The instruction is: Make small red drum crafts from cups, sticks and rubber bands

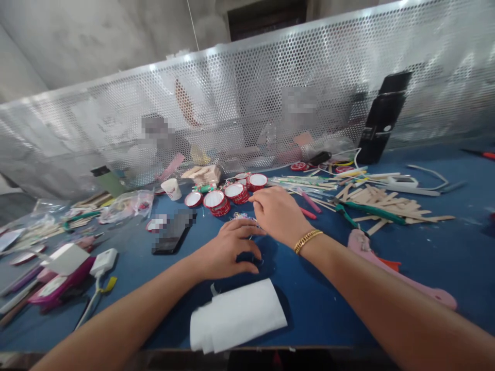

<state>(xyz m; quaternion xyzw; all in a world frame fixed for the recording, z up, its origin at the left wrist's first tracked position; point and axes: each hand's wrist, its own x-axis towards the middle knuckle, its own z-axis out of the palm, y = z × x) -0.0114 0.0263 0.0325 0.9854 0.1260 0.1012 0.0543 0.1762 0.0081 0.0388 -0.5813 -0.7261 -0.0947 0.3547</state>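
Left hand (228,250): fingers curled on the blue table (328,304), grip unclear
Right hand (276,211): fingers bent together, tips at colourful bits (242,217), pinch unclear
Colourful bits: centre, just near of red tins (218,202)
White sheet (235,314): near edge

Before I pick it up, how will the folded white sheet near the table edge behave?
The white sheet looks thin and folded, so probably light and floppy; it may unfold when lifted. It lies flat, so it should not roll, but a push could slide it off the table edge.

A small multicoloured bundle (240,217) lies on the blue tabletop (135,268).
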